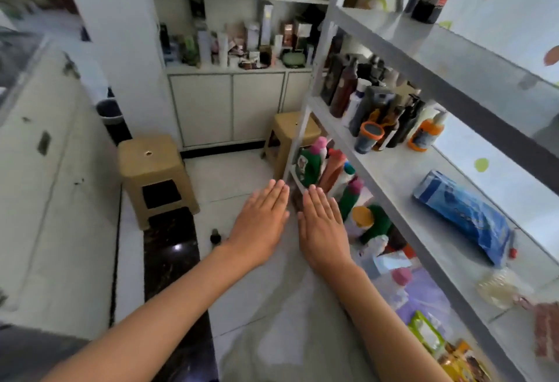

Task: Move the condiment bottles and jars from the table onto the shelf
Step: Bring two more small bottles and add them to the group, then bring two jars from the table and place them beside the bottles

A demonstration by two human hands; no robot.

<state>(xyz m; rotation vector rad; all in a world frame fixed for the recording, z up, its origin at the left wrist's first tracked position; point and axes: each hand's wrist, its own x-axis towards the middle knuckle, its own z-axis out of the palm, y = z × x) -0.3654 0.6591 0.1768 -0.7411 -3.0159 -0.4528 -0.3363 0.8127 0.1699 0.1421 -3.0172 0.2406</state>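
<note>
**Empty hands in front of the shelf: what I must do to place well**

The grey metal shelf (390,175) stands at my right side and fills that half of the view. On its middle level a crowd of dark bottles (378,109) stands at the far end, with an orange-capped jar (369,137) and an orange pump bottle (426,133) at the front of the group. Nearer to me on the same level lies a blue packet (462,215), and around it the board is bare. The level below holds green and pink bottles (314,166), packed close.

A table with condiments I cannot see from here. Only a small dark bottle (215,236) stands on the floor just beside my left wrist; whether it belongs to the task, I cannot tell.

My left hand (260,224) and my right hand (323,230) are held out flat, palms down, side by side. The fingers are straight and together, and they hold nothing.

I judge that I am between two carries. To do the next one well, I think I should take one bottle by its body, keep it upright, and set it on the bare part of the middle level, between the orange pump bottle and the blue packet. I should lower it straight down, so my knuckles do not knock the crowded bottles.
</note>
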